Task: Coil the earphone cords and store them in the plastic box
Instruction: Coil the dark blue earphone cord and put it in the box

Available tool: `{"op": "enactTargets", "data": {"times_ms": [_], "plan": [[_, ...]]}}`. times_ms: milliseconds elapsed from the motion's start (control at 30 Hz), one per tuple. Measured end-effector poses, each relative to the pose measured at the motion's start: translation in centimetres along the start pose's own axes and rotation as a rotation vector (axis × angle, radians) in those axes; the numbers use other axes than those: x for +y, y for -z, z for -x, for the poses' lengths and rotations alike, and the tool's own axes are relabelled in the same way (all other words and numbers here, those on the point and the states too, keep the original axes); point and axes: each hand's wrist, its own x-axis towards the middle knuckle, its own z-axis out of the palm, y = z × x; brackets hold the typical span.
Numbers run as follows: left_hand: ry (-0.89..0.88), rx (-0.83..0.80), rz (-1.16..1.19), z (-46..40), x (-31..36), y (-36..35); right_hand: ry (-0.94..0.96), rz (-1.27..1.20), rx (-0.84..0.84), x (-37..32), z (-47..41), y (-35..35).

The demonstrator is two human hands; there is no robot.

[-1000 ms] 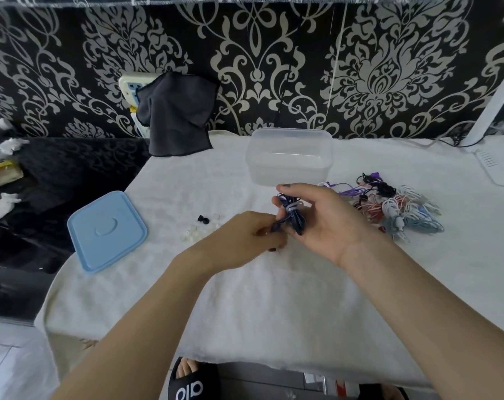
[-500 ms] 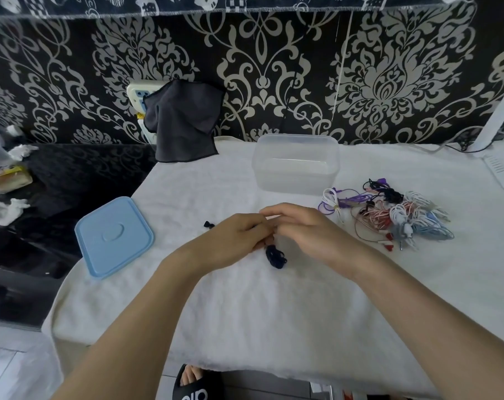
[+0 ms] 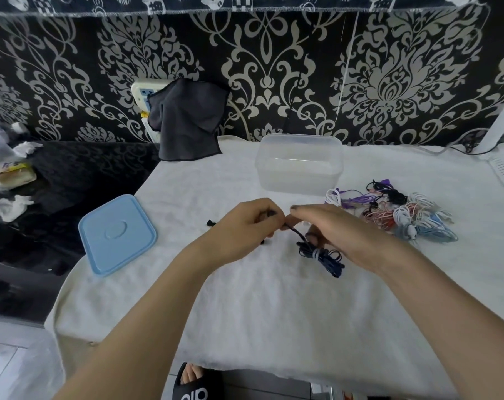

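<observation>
- We see the left hand with fingers curled, pinching the end of the dark blue earphone cord.
- Right hand pinches the same cord; its coiled bundle hangs just below onto the white towel.
- Plastic box sits open behind the hands.
- Pile of other earphones right of the hands.
- Blue lid lies left.

Bare forearms, no sleeves; black slide sandal w/ white lettering.

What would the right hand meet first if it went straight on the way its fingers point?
The left hand: the right hand points leftward at it, their fingertips almost meeting over the dark earphone cord. Depth looks matched, though uncertain.
</observation>
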Motion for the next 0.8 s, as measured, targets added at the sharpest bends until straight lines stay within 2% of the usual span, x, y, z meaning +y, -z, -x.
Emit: {"op": "enactTargets", "data": {"times_ms": [133, 300, 433, 500, 700, 800], "plan": [[0.023, 0.005, -0.043, -0.2, -0.5, -0.1, 0.043, -0.006, -0.068, -0.1, 0.2, -0.5], [0.053, -0.024, -0.031, -0.1, -0.9, 0.6, 0.007, -0.064, -0.018, 0.8, -0.5, -0.8], [0.101, 0.096, -0.134, -0.2, -2.2, 1.8, 0.014, 0.023, 0.004, 1.4, -0.9, -0.8], [0.092, 0.118, -0.239, -0.1, -2.8, 2.1, 0.025, 0.134, 0.026, 1.6, -1.0, -1.0], [0.055, 0.031, -0.48, 0.0, -3.4, 0.2, 0.131, 0.602, 0.152, 2.5, -1.0, -1.6], [0.043, 0.053, -0.533, -0.2, -3.1, -0.1, 0.181, 0.787, 0.191, 3.0, -0.9, -2.0]]}}
